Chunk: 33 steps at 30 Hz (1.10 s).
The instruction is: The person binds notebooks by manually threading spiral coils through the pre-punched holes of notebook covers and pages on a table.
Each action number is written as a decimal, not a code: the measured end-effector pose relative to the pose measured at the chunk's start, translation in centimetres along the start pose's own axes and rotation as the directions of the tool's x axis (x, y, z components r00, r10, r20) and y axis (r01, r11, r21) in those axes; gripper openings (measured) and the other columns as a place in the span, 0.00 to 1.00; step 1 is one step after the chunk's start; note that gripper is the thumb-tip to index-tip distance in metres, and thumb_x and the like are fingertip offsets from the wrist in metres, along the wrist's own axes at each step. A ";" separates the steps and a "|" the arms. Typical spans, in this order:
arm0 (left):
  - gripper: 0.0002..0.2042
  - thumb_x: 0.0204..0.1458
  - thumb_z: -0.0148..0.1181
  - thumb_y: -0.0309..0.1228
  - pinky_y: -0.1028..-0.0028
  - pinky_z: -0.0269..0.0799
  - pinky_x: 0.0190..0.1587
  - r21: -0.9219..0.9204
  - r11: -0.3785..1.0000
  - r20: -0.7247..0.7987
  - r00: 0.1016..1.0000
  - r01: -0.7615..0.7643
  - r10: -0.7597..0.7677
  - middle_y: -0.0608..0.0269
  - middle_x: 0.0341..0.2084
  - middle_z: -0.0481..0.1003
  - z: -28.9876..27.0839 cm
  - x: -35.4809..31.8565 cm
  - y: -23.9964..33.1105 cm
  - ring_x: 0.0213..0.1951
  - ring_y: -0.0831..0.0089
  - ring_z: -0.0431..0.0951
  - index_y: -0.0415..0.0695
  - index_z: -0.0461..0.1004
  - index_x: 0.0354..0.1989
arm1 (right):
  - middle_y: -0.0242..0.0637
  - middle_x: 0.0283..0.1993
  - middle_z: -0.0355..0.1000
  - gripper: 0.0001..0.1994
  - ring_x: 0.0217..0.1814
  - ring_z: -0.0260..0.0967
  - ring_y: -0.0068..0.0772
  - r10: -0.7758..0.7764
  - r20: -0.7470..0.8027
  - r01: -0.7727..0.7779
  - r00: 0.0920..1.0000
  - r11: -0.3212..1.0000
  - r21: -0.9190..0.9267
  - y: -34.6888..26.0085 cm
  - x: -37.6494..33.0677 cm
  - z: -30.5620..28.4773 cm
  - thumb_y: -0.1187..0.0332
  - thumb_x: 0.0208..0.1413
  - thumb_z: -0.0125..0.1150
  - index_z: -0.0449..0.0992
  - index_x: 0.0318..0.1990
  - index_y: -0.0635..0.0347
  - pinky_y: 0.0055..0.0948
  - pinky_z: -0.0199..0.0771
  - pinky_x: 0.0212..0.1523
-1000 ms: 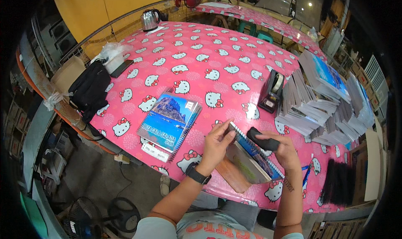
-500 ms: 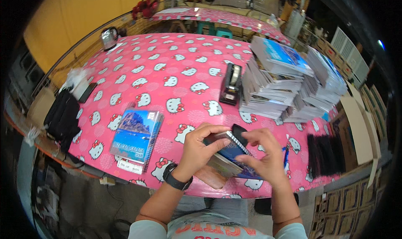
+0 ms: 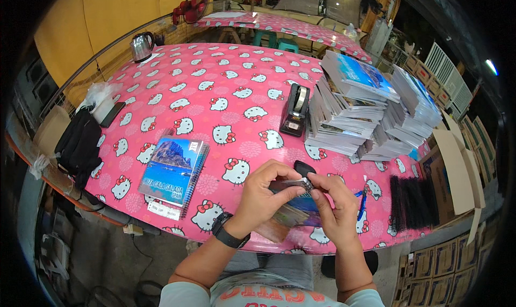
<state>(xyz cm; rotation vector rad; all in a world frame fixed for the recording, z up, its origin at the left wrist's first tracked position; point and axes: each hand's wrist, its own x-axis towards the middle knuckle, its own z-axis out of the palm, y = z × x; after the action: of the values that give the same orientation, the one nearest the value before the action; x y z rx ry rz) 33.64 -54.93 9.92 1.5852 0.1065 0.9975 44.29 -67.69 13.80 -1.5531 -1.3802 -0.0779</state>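
Note:
My left hand (image 3: 267, 193), with a black watch on its wrist, grips a small notebook (image 3: 304, 204) with a blue cover. The notebook is tilted up over the near edge of the table, and the hands partly cover it. At its upper end, the fingertips of my right hand (image 3: 334, 202) are pinched close to my left thumb at the bound edge. What exactly they pinch is too small to make out. Under the notebook lies a brown, wood-like piece (image 3: 272, 230). A black rounded object (image 3: 304, 169) sits just beyond my fingers.
A spiral notebook (image 3: 171, 167) lies at left above a white label strip (image 3: 164, 210). Stacked notebooks (image 3: 344, 119) and a tape dispenser (image 3: 294, 111) stand at right. Black binding coils (image 3: 414, 202), a blue pen (image 3: 362, 205) and an open carton (image 3: 451, 170) are nearer. A black bag (image 3: 79, 143) rests at left.
My right hand has closed in from the notebook's side to its upper end, fingertips now together near my left thumb. The notebook has turned, so its coiled spine shows less.

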 end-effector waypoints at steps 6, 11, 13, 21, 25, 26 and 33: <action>0.09 0.41 0.65 0.19 0.77 0.69 0.38 0.046 0.996 0.001 0.997 -0.082 0.082 0.62 0.31 0.73 -0.7 -0.7 -0.2 0.35 0.75 0.74 0.40 0.74 0.32 | 0.38 0.29 0.68 0.11 0.31 0.67 0.34 -0.058 0.065 0.060 0.996 0.998 -0.017 -0.8 1.1 0.9 0.74 0.41 0.68 0.73 0.33 0.64 0.26 0.67 0.31; 0.10 0.39 0.66 0.21 0.76 0.69 0.37 -0.005 1.000 0.016 1.000 -0.025 0.026 0.62 0.30 0.75 0.0 -0.7 0.7 0.34 0.75 0.75 0.41 0.75 0.32 | 0.39 0.28 0.66 0.11 0.29 0.66 0.37 -0.135 0.125 0.157 0.983 0.970 -0.187 -0.5 1.4 -0.4 0.74 0.39 0.68 0.70 0.28 0.64 0.29 0.65 0.27; 0.10 0.41 0.66 0.23 0.76 0.69 0.37 -0.032 0.999 -0.051 0.999 0.003 -0.005 0.63 0.30 0.75 -0.2 -0.9 0.5 0.35 0.75 0.75 0.41 0.74 0.33 | 0.40 0.29 0.67 0.11 0.29 0.67 0.39 -0.144 0.172 0.180 0.975 0.960 -0.214 -0.8 1.5 0.3 0.74 0.40 0.67 0.70 0.30 0.64 0.30 0.66 0.27; 0.11 0.52 0.59 0.32 0.72 0.67 0.44 0.318 0.945 -0.093 0.990 -0.071 0.106 0.61 0.34 0.74 -1.1 -0.6 -1.1 0.39 0.72 0.73 0.39 0.72 0.39 | 0.46 0.41 0.69 0.19 0.44 0.66 0.45 -0.127 0.184 0.178 0.975 0.939 -0.295 -1.4 2.0 -0.1 0.70 0.44 0.65 0.69 0.44 0.65 0.36 0.65 0.45; 0.16 0.59 0.51 0.39 0.78 0.66 0.38 0.429 0.903 -0.572 0.780 0.019 0.255 0.67 0.33 0.72 -10.6 1.9 2.7 0.32 0.79 0.69 0.36 0.69 0.44 | 0.46 0.55 0.64 0.33 0.56 0.60 0.46 -0.072 0.026 0.076 0.997 0.947 -0.311 0.5 -0.1 -2.1 0.62 0.40 0.69 0.63 0.55 0.66 0.40 0.58 0.57; 0.17 0.60 0.47 0.42 0.77 0.65 0.33 0.346 0.937 -0.634 0.747 0.043 0.199 0.69 0.28 0.72 -13.7 3.0 5.0 0.28 0.79 0.68 0.39 0.73 0.37 | 0.46 0.55 0.64 0.33 0.56 0.60 0.47 0.022 0.116 0.011 0.993 0.960 -0.280 1.9 -1.3 -2.2 0.62 0.40 0.69 0.63 0.55 0.66 0.40 0.58 0.56; 0.22 0.55 0.47 0.48 0.60 0.67 0.35 0.982 0.069 -0.172 0.984 0.174 -0.036 0.52 0.18 0.70 -21.7 7.5 1.3 0.26 0.59 0.74 0.42 0.76 0.23 | 0.48 0.49 0.66 0.28 0.53 0.63 0.50 0.163 0.405 -0.109 0.899 0.982 -0.154 5.2 -4.3 2.6 0.78 0.41 0.62 0.65 0.54 0.60 0.37 0.64 0.51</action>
<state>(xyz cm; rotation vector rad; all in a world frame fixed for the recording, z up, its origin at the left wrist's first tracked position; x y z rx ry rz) 23.89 -34.42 13.56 2.7466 1.2694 0.8618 45.44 -68.10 6.65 -1.8437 -1.6132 0.2735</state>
